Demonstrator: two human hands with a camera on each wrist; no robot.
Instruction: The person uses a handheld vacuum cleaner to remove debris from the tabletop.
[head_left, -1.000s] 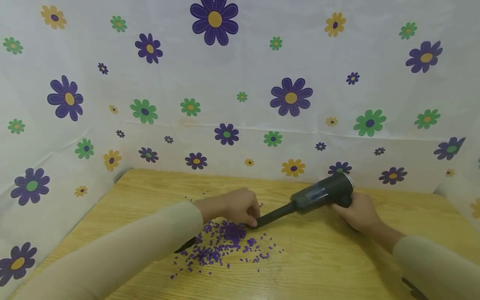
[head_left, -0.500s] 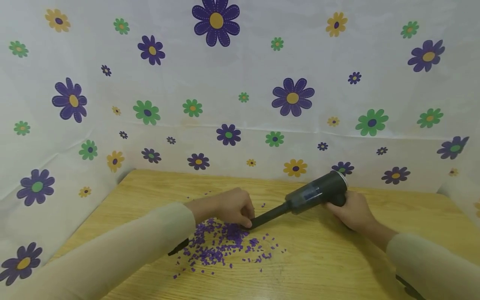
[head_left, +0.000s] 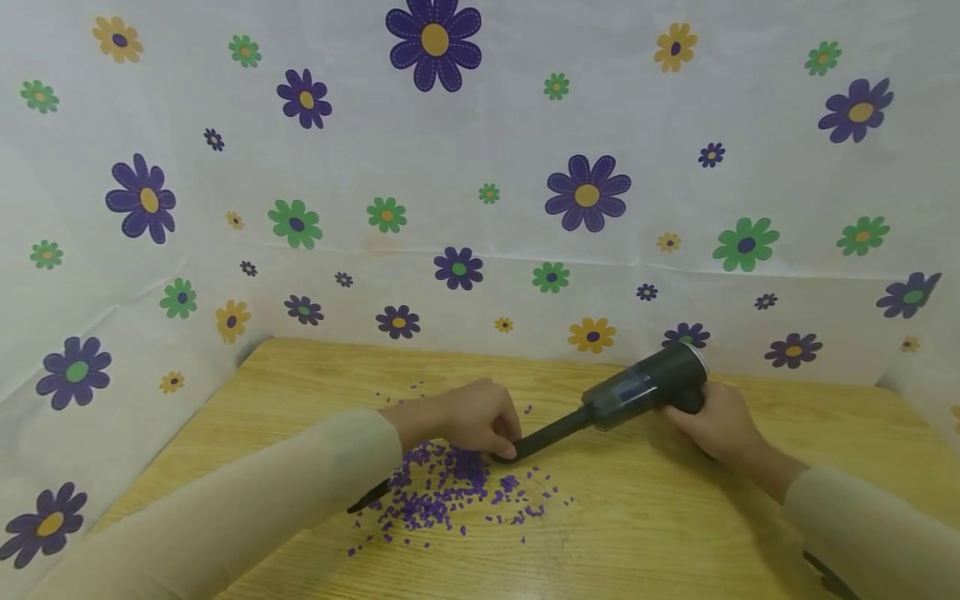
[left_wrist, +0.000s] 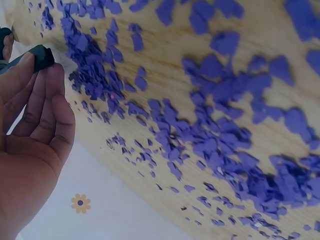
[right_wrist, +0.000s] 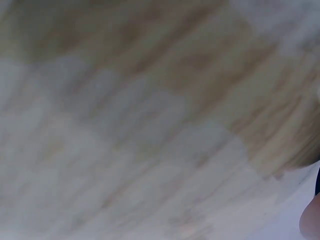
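Many purple scraps (head_left: 423,507) lie left of the vacuum (head_left: 652,382), some just beside its nozzle (head_left: 551,435); on its near side, the table (head_left: 637,517) gives open room. The left hand (head_left: 480,417) pinches the nozzle's end; the right hand (head_left: 722,423) grips the vacuum. The step seems to be guiding the nozzle at the scraps; next calls for low, slow movement. Behind the vacuum run the far edge (head_left: 450,357) and the cloth (head_left: 495,142).
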